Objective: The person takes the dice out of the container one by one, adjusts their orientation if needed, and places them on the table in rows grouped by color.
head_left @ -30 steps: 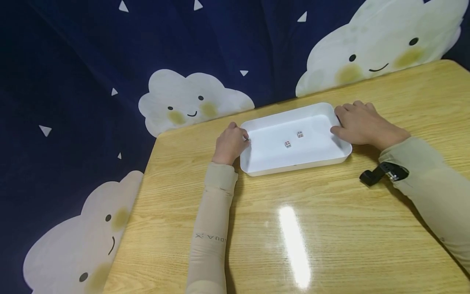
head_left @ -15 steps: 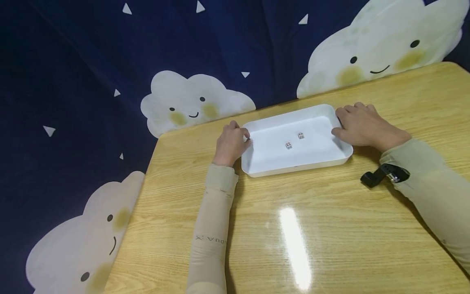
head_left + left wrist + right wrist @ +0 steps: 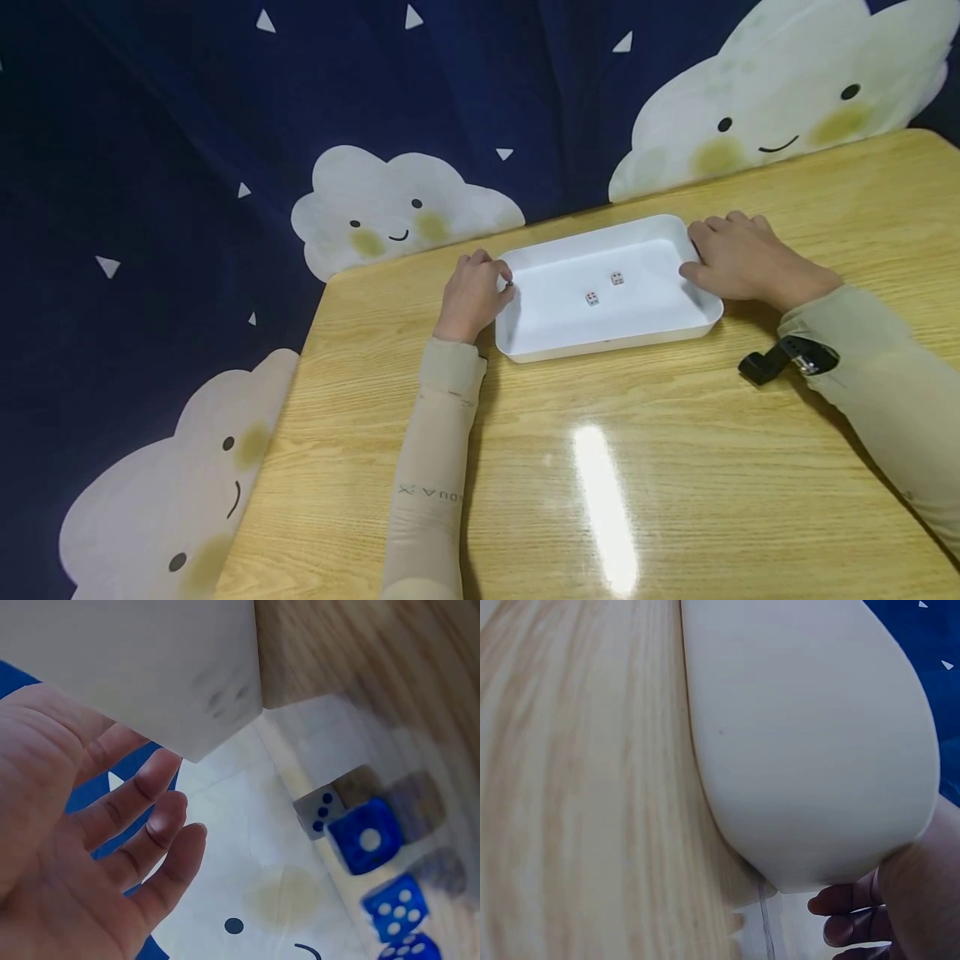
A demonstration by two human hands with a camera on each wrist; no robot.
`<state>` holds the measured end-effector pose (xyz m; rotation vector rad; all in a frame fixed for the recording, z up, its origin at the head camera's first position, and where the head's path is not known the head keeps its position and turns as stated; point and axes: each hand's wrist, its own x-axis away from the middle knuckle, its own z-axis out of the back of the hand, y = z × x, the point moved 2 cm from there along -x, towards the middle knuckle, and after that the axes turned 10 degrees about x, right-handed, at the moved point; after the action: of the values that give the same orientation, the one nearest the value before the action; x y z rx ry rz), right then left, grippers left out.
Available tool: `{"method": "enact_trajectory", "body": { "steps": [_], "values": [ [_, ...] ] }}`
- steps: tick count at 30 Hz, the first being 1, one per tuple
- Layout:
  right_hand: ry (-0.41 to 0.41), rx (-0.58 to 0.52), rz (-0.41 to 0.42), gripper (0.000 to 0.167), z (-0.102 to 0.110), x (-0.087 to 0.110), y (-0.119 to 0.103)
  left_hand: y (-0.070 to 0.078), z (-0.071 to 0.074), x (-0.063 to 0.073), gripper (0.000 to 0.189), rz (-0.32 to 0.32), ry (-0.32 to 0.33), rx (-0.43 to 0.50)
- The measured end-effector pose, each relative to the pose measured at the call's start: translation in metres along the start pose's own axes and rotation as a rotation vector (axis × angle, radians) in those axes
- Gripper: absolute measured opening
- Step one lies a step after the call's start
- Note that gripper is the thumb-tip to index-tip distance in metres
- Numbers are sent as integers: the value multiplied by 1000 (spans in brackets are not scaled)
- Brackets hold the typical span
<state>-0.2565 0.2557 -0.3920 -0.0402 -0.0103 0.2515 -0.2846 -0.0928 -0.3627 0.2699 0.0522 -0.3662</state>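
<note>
A white rectangular tray (image 3: 555,329) stands on the wooden table between both hands. Inside lie two small white dice: the near die (image 3: 592,298) and the far die (image 3: 617,278), set a little apart. My left hand (image 3: 471,293) grips the tray's left end, thumb and index at the rim; in the left wrist view its other fingers (image 3: 176,870) hang curled outside the end wall. My right hand (image 3: 738,254) grips the right end, thumb over the rim inside; in the right wrist view several fingertips (image 3: 840,930) show beyond the tray's outer wall.
In the left wrist view, blue dice (image 3: 366,836) and a white die with dark pips (image 3: 319,810) lie on the table near the tray. A dark blue curtain (image 3: 480,100) with clouds hangs behind the table (image 3: 540,467). A black strap (image 3: 787,357) is at the right wrist.
The whole head view has shifted slightly, moving the scene a little right and down. Hands, tray and dice keep their places relative to each other.
</note>
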Motion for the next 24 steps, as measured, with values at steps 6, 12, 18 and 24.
{"method": "enact_trajectory", "body": {
  "steps": [6,12,18,24],
  "values": [
    [-17,3,-7,55,-1,-1,0,1,2,1,18,-36,9,-2],
    [-24,1,-9,57,-1,0,1,2,5,2,17,-101,62,-20],
    [-24,1,-3,58,-1,0,0,0,9,3,14,-153,134,25],
    [-3,0,3,52,0,0,-1,-1,13,4,14,-189,159,161]
  ]
}}
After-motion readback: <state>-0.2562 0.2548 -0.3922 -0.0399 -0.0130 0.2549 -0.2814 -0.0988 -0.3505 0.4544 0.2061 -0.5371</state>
